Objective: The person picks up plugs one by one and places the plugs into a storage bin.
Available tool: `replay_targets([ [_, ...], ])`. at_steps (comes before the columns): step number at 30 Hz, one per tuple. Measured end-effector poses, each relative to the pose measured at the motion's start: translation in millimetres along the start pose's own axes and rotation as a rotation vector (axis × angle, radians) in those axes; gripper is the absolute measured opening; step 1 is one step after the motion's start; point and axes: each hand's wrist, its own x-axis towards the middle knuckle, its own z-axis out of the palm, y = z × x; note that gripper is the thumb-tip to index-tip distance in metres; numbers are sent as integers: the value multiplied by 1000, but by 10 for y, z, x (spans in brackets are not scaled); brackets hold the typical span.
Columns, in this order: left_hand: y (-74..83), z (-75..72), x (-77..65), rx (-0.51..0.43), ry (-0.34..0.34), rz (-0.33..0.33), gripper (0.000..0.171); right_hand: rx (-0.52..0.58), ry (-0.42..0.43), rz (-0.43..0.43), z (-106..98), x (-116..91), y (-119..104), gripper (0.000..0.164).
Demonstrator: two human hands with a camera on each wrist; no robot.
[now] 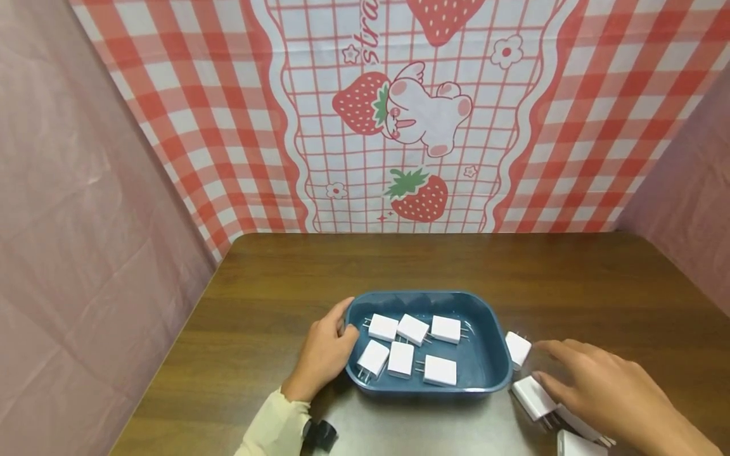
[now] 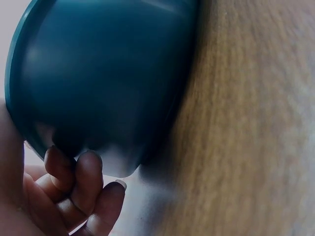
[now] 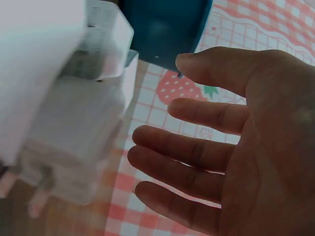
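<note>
A blue rectangular tray lies on the table with several white plug chargers spread on its bottom. My left hand grips the tray's left end; the left wrist view shows curled fingers against the outer wall. Right of the tray, my right hand hovers over more chargers, fingers extended and spread. Between thumb and fingers the right wrist view shows nothing held. One charger lies near the index fingertip, another below the thumb. Part of a further charger is hidden under the hand.
Another charger is cut off by the bottom edge of the head view. The brown wooden table meets a red checked strawberry cloth at the back. Pink cloth hangs at the sides. A shiny grey surface lies before the tray.
</note>
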Motion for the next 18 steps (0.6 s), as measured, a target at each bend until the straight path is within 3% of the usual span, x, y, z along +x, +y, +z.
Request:
replay_targets([
  [7, 5, -5, 2, -3, -1, -13, 52, -5, -61, 45, 97, -91, 170, 49],
  [14, -2, -3, 13, -1, -6, -19, 52, 41, -286, 151, 180, -142, 311, 68],
  [18, -9, 1, 7, 4, -9, -23, 52, 57, -362, 197, 218, -148, 316, 72],
])
